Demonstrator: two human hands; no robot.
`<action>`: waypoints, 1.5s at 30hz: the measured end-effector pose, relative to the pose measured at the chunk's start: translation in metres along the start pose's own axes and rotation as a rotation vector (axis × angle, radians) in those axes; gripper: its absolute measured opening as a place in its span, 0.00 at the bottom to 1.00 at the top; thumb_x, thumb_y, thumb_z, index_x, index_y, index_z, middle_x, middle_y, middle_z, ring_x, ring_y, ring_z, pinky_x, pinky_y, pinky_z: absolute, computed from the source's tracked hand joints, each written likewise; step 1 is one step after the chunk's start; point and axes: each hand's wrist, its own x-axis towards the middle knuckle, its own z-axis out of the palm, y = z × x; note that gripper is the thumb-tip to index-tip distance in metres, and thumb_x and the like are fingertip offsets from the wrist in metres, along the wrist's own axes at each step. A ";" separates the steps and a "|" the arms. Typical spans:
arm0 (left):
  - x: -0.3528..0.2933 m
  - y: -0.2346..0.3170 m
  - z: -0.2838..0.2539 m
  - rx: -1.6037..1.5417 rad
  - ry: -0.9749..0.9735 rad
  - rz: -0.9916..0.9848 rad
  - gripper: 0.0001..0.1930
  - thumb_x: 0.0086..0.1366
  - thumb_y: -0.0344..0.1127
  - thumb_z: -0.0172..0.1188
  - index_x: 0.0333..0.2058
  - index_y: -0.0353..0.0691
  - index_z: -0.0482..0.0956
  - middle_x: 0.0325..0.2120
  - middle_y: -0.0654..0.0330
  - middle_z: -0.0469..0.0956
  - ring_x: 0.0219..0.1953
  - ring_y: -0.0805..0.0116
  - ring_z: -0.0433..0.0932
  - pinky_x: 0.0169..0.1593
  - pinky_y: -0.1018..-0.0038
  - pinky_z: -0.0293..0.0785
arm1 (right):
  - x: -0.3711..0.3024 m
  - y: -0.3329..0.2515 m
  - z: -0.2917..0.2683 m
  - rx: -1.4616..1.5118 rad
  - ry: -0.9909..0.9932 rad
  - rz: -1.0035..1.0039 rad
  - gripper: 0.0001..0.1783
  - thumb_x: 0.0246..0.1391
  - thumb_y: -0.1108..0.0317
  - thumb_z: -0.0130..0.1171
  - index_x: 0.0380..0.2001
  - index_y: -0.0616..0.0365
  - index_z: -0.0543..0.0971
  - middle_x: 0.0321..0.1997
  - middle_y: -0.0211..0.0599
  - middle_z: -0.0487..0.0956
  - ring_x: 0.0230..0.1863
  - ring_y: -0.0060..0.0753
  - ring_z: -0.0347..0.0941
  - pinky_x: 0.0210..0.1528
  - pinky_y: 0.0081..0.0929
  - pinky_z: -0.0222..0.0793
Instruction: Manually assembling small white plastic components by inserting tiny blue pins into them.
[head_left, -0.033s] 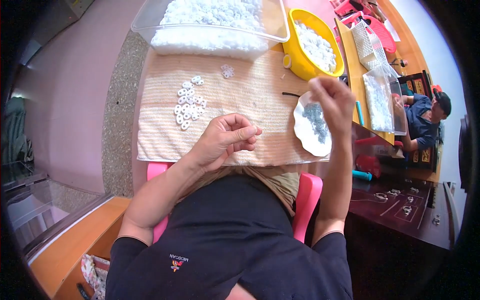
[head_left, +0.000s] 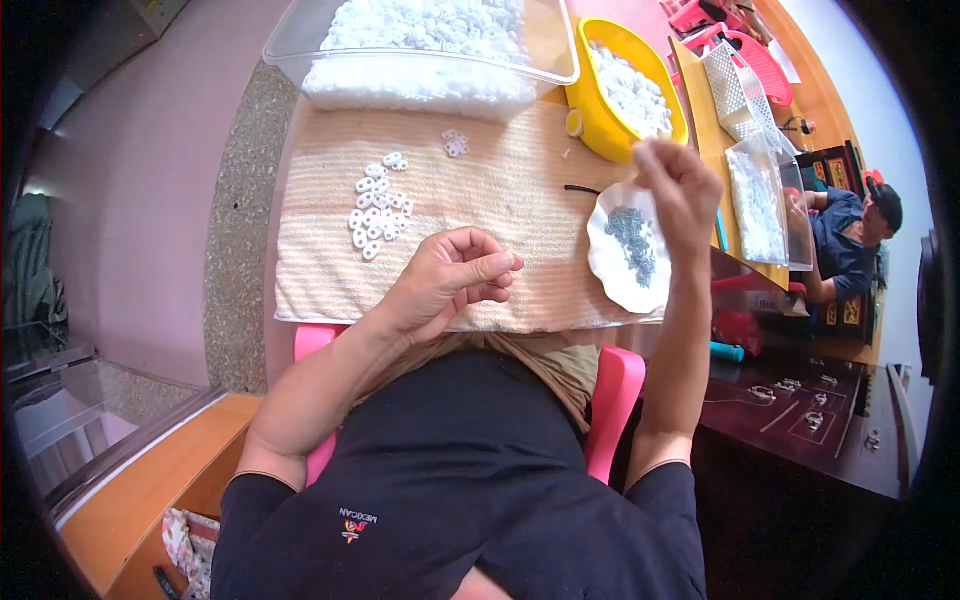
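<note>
Hands are working over a striped beige towel point(head_left: 520, 200) spread across the worktop. The left hand point(head_left: 450, 280) is curling shut, thumb and forefinger pinching what looks like one small white ring at its tip; the piece is too small to make out clearly. The right hand point(head_left: 680, 185) is hovering above a white dish point(head_left: 612, 262) of tiny grey parts, fingertips drawn together, though whether they are gripping anything cannot be told.

A cluster of white rings point(head_left: 375, 212) is lying at ten o'clock from the left hand, near but apart, with a smaller group point(head_left: 456, 144) at twelve o'clock. A clear tub point(head_left: 440, 45) heaped with white pieces is standing along the towel's far edge, a yellow bowl point(head_left: 625, 95) of the same at one o'clock.

Judging by the layout, the dish is sitting right at the towel's three o'clock edge, where the right wrist could be nudging it off; a fumbled ring would likely be rolling toward the near hem and the lap. Bare towel is lying open between the hands. Another person point(head_left: 850, 240) is sitting well apart at three o'clock.
</note>
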 end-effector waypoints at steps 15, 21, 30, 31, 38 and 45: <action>-0.002 -0.007 0.006 0.206 -0.054 0.064 0.05 0.60 0.28 0.63 0.32 0.35 0.77 0.30 0.59 0.80 0.30 0.78 0.77 0.35 0.80 0.76 | -0.019 -0.007 0.068 -0.075 -0.251 -0.235 0.10 0.48 0.74 0.65 0.36 0.62 0.80 0.31 0.40 0.80 0.26 0.25 0.75 0.29 0.22 0.71; -0.004 -0.012 0.010 0.394 -0.227 0.132 0.06 0.56 0.30 0.68 0.27 0.34 0.80 0.26 0.64 0.79 0.28 0.79 0.75 0.33 0.81 0.73 | -0.037 -0.024 0.119 -0.143 -0.491 -0.251 0.11 0.47 0.73 0.65 0.36 0.62 0.81 0.33 0.38 0.81 0.25 0.27 0.75 0.29 0.24 0.71; -0.012 -0.005 0.014 0.377 -0.431 0.040 0.06 0.55 0.28 0.67 0.29 0.33 0.80 0.27 0.62 0.81 0.30 0.79 0.77 0.35 0.81 0.74 | -0.037 -0.038 0.166 -0.337 -0.654 -0.402 0.11 0.51 0.65 0.59 0.36 0.58 0.82 0.36 0.41 0.79 0.39 0.47 0.76 0.41 0.38 0.71; -0.012 -0.004 0.014 0.375 -0.429 0.040 0.06 0.55 0.28 0.67 0.29 0.33 0.80 0.27 0.62 0.81 0.30 0.79 0.77 0.35 0.81 0.74 | -0.038 -0.041 0.170 -0.336 -0.658 -0.403 0.11 0.51 0.65 0.59 0.36 0.58 0.82 0.36 0.41 0.79 0.39 0.47 0.76 0.41 0.38 0.71; -0.016 0.004 0.017 0.407 -0.437 0.010 0.04 0.55 0.25 0.65 0.31 0.34 0.80 0.29 0.63 0.80 0.32 0.78 0.77 0.38 0.79 0.74 | -0.039 -0.043 0.177 -0.410 -0.694 -0.370 0.10 0.53 0.64 0.53 0.32 0.56 0.80 0.38 0.44 0.78 0.38 0.50 0.76 0.40 0.44 0.71; -0.014 0.000 0.014 0.326 -0.405 0.033 0.05 0.55 0.24 0.65 0.31 0.33 0.80 0.29 0.62 0.80 0.32 0.77 0.77 0.39 0.79 0.74 | -0.042 -0.035 0.163 -0.116 -0.642 -0.293 0.06 0.47 0.68 0.60 0.30 0.58 0.80 0.28 0.42 0.79 0.28 0.42 0.77 0.31 0.36 0.71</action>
